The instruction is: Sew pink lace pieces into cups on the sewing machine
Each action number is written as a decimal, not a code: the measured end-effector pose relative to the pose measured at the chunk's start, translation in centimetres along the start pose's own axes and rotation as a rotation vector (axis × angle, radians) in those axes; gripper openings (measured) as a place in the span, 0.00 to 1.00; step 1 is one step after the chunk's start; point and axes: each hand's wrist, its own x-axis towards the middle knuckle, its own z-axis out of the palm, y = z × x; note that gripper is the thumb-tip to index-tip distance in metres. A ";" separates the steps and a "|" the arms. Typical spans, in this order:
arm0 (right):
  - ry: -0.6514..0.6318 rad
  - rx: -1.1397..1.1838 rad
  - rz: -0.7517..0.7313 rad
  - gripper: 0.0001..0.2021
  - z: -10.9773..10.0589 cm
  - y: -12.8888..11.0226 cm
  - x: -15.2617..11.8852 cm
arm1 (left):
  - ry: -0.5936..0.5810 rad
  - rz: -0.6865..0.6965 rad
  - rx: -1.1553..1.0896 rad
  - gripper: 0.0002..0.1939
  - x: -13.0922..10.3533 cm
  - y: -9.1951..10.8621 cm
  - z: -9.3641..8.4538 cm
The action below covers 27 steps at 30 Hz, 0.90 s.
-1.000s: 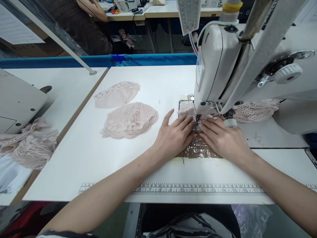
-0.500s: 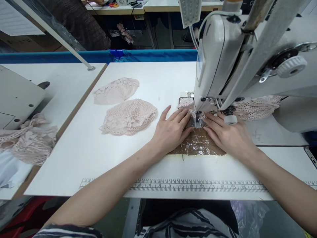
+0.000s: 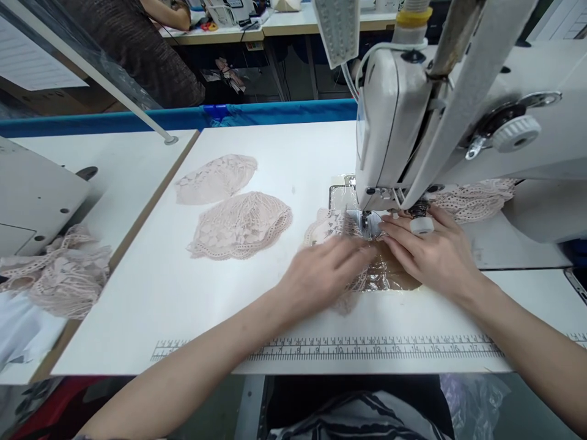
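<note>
A pale pink lace piece (image 3: 323, 227) lies left of the presser foot (image 3: 365, 223) of the white sewing machine (image 3: 389, 122). My left hand (image 3: 323, 269) is over this lace, blurred, its fingers bunched toward the needle area; a lace edge shows beneath it. To the right of the foot, my right hand (image 3: 426, 247) rests with its fingers stretched toward the needle. A brown taped patch (image 3: 389, 272) lies between and below the hands. Two flat lace cups, an upper one (image 3: 217, 178) and a lower one (image 3: 243, 225), lie left on the white table (image 3: 183, 305).
Gathered lace (image 3: 477, 198) sits behind the needle area at right. At far left are a lace bundle (image 3: 68, 272) and another machine part (image 3: 36, 195). A printed ruler (image 3: 339, 348) runs along the front edge. Beyond the blue cloth (image 3: 293, 111) is a person's arm (image 3: 167, 13).
The lace at the needle has come out to the left and toward the front. My left hand has moved nearer the front edge and its fingers have drawn together. The view has shifted slightly.
</note>
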 end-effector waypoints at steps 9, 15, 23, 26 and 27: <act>-0.037 0.320 0.170 0.12 0.0 -1.0 -0.3 | -0.254 -0.522 -0.070 0.12 -0.2 -0.5 -1.3; -0.371 0.965 0.436 0.14 -1.0 -2.4 0.7 | 0.084 -0.589 -0.446 0.08 0.8 -0.2 -1.6; -0.521 1.445 0.636 0.11 -1.3 -2.7 0.8 | 0.000 -0.803 -0.882 0.10 1.1 -0.5 -1.7; -0.462 1.410 0.625 0.08 -1.1 -2.8 0.8 | -0.188 -0.749 -0.942 0.14 1.2 -0.5 -1.8; -0.446 1.368 0.613 0.08 -1.1 -2.8 0.7 | -0.228 -0.734 -0.953 0.15 1.2 -0.5 -1.8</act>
